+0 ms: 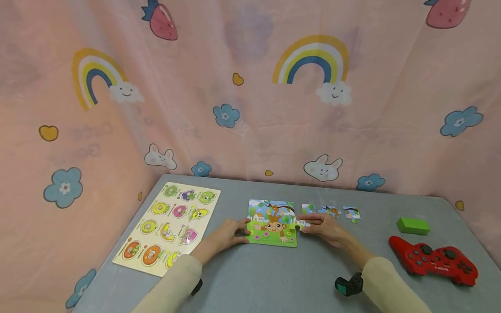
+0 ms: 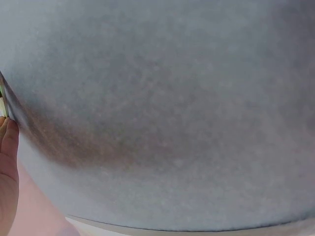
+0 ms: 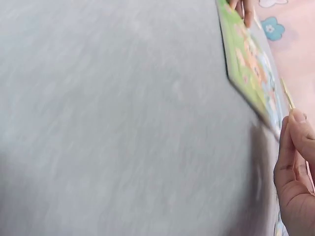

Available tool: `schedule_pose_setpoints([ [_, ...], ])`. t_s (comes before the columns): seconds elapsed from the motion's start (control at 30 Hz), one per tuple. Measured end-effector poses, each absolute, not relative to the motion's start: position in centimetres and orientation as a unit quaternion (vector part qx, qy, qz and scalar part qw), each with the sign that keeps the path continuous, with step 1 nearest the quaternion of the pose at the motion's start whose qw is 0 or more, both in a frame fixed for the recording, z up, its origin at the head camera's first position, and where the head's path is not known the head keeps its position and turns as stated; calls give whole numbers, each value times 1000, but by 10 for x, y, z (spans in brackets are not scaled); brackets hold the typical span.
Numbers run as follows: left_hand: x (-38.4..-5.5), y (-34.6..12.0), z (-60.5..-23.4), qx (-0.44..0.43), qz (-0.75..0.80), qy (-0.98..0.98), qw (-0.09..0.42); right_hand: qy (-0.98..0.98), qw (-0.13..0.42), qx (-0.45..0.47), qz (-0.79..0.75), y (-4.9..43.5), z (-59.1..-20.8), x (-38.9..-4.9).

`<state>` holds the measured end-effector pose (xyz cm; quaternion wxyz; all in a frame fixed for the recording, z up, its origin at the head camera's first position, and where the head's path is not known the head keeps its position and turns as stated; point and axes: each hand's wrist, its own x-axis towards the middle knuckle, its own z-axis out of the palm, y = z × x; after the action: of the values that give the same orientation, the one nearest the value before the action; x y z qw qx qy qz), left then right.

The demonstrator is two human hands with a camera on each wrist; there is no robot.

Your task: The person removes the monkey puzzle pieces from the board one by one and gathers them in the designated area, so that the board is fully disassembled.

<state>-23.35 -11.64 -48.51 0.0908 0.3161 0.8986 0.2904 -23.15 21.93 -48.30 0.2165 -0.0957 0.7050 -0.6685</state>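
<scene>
A square jigsaw puzzle board [image 1: 270, 239] with a monkey picture lies on the grey table. My left hand [image 1: 228, 234] holds its left edge, thumb near the lower side. In the left wrist view only part of that hand [image 2: 8, 167] shows, at the frame's left border. Between thumb and fingertips, my right hand [image 1: 328, 228] pinches a puzzle piece [image 1: 300, 223] at the board's right side. The right wrist view shows this piece [image 3: 288, 93] edge-on, raised and tilted. Beyond the right fingers lie three loose pieces, one with an orange-brown figure [image 1: 330, 211].
At the left lies a cream fruit puzzle board [image 1: 154, 240] with several fruit pictures. A green block [image 1: 412, 226] and a red game controller [image 1: 434, 261] occupy the right side. Behind the table hangs a pink patterned curtain [image 1: 266, 143].
</scene>
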Motion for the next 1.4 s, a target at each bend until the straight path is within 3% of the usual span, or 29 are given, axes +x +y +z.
schedule_pose_setpoints([
  [0.57,-233,-117,-487,313,298,897,91,753,231,-129,-602,257,-480,-221],
  [1.0,-233,-118,-488,313,296,898,93,823,132,-133,-537,261,-488,-216],
  [1.4,-232,-116,-485,308,302,897,98,832,75,-53,-548,246,-491,-207],
])
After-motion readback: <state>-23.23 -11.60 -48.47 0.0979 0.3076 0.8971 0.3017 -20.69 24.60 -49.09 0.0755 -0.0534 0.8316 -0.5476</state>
